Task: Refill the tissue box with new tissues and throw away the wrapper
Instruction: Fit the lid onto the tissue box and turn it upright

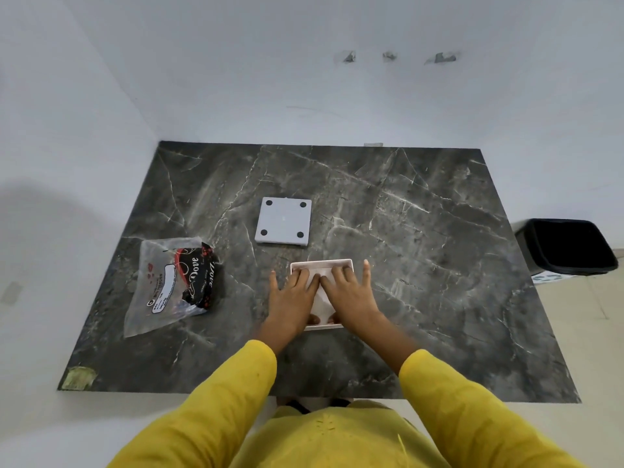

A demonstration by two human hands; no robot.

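A pale pink tissue box (322,264) lies open-side up on the dark marble table (422,265), near its middle front. White tissues (320,305) fill it. My left hand (292,298) and my right hand (349,295) lie flat on the tissues, fingers spread, fingertips meeting over the box. The box's grey base panel (283,221), with a black pad at each corner, lies flat just behind the box. The clear plastic wrapper (174,283), printed in black and red, lies crumpled on the table to the left.
A black waste bin (567,246) stands on the floor past the table's right edge. White walls close the back and left sides. A greenish tape patch (78,378) marks the table's front left corner.
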